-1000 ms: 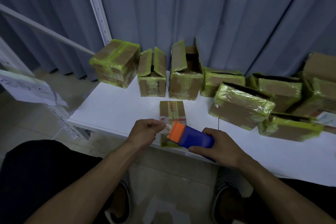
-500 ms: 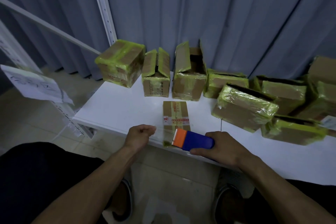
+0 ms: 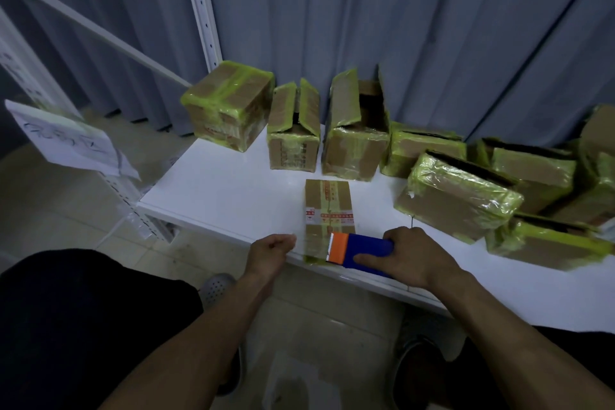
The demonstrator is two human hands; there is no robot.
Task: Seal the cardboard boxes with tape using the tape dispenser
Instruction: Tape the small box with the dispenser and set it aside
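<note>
A small flat cardboard box lies near the front edge of the white table, its top crossed with printed tape. My right hand grips a blue tape dispenser with an orange toothed head, held over the near end of that box. To the left of the box, my left hand pinches the end of a clear tape strip that runs across to the dispenser's head.
Several cardboard boxes wrapped in yellow-green tape line the back and right of the table; two stand with flaps up. A white shelf upright and grey curtain stand behind. A paper sign hangs at left.
My left hand has drawn away to the left, lengthening the clear tape strip between it and the dispenser. The dispenser has dropped lower over the box's near end.
</note>
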